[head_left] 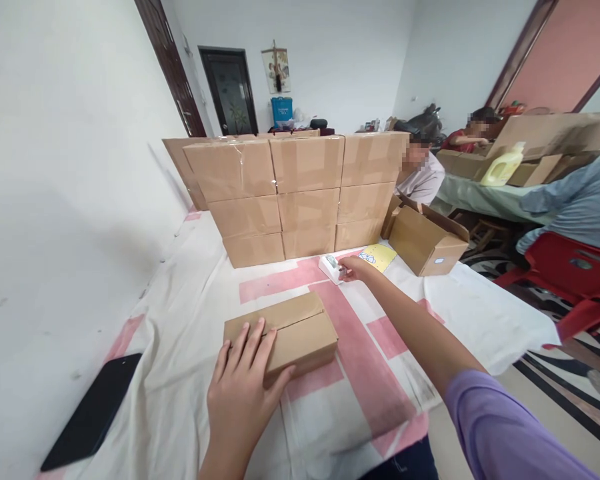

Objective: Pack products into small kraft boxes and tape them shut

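Note:
A closed cardboard box (300, 333) lies on the cloth in front of me, a seam running along its top. My left hand (245, 380) rests on its left end, fingers spread over the top and thumb by the near side. Beyond the box, my right hand (354, 269) reaches out with fingers closed at the right side of a small white tape dispenser (331, 269). The dispenser sits on the cloth close to the stacked boxes, and some of my fingertips are hidden behind it.
A wall of stacked cardboard boxes (307, 200) stands across the table's back. To its right are an opened carton (425, 240) and a yellow printed sheet (383, 257). A black phone (93, 413) lies at left. Other people sit beyond, near a red chair (573, 277).

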A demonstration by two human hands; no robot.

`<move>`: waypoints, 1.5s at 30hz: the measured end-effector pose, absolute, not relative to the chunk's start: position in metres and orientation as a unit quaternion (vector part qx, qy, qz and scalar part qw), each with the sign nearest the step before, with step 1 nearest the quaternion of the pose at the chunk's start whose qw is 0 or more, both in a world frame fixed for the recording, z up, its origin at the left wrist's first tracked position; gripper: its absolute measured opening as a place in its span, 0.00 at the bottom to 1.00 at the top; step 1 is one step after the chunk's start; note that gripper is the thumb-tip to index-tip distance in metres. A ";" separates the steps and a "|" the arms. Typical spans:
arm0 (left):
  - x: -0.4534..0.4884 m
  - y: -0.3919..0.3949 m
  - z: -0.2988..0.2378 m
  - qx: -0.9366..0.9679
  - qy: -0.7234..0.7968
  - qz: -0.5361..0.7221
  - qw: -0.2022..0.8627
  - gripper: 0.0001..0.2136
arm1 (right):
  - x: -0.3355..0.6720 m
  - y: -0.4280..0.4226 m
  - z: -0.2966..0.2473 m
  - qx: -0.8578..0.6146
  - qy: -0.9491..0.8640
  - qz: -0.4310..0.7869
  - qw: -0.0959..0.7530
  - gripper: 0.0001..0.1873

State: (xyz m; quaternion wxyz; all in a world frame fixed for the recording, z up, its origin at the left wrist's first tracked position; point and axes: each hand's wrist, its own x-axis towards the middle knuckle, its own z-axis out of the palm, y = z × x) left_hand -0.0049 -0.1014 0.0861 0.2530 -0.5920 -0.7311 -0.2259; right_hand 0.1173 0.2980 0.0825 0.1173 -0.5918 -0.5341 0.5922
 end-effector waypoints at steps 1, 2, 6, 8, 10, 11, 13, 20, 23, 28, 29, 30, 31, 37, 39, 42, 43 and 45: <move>-0.005 -0.102 0.086 -0.591 -0.732 -0.226 0.254 0.31 | 0.119 0.295 0.080 -0.587 -0.535 0.592 0.136 0.18; -0.005 -0.102 0.086 -0.591 -0.732 -0.224 0.255 0.31 | 0.121 0.292 0.077 -0.582 -0.536 0.592 0.154 0.18; -0.005 -0.102 0.085 -0.590 -0.732 -0.207 0.271 0.30 | 0.130 0.280 0.067 -0.538 -0.539 0.604 0.235 0.08; -0.006 -0.102 0.085 -0.588 -0.730 -0.198 0.286 0.29 | 0.134 0.274 0.062 -0.509 -0.537 0.614 0.274 0.04; -0.005 -0.102 0.085 -0.586 -0.729 -0.190 0.298 0.28 | 0.138 0.270 0.057 -0.484 -0.530 0.625 0.306 0.05; -0.005 -0.102 0.085 -0.586 -0.728 -0.188 0.302 0.28 | 0.139 0.269 0.054 -0.474 -0.525 0.631 0.319 0.06; -0.004 -0.102 0.086 -0.586 -0.727 -0.184 0.306 0.27 | 0.140 0.267 0.048 -0.456 -0.514 0.640 0.342 0.06; -0.005 -0.100 0.088 -0.590 -0.726 -0.174 0.307 0.28 | 0.142 0.266 0.025 -0.402 -0.480 0.667 0.404 0.09; -0.004 -0.101 0.089 -0.593 -0.731 -0.166 0.295 0.29 | 0.142 0.269 0.019 -0.391 -0.476 0.673 0.408 0.12; -0.002 -0.102 0.090 -0.585 -0.738 -0.176 0.285 0.29 | 0.142 0.274 0.013 -0.383 -0.480 0.678 0.404 0.20; -0.001 -0.101 0.091 -0.586 -0.739 -0.177 0.283 0.29 | 0.142 0.275 0.012 -0.381 -0.481 0.679 0.403 0.21; -0.001 -0.101 0.091 -0.585 -0.740 -0.177 0.281 0.29 | 0.142 0.275 0.012 -0.379 -0.483 0.680 0.402 0.21; -0.001 -0.101 0.091 -0.585 -0.740 -0.177 0.280 0.29 | 0.142 0.276 0.011 -0.376 -0.485 0.681 0.400 0.21; 0.000 -0.100 0.092 -0.582 -0.743 -0.174 0.281 0.28 | 0.144 0.277 0.007 -0.352 -0.498 0.687 0.394 0.21; 0.000 -0.100 0.092 -0.582 -0.744 -0.175 0.279 0.28 | 0.145 0.278 0.005 -0.344 -0.502 0.689 0.394 0.21; 0.000 -0.101 0.092 -0.580 -0.746 -0.173 0.276 0.28 | 0.146 0.280 0.003 -0.334 -0.507 0.692 0.391 0.21; 0.000 -0.101 0.092 -0.579 -0.748 -0.172 0.276 0.28 | 0.147 0.280 0.002 -0.330 -0.508 0.693 0.390 0.21; 0.000 -0.100 0.092 -0.579 -0.749 -0.168 0.275 0.28 | 0.148 0.282 0.001 -0.321 -0.509 0.697 0.389 0.21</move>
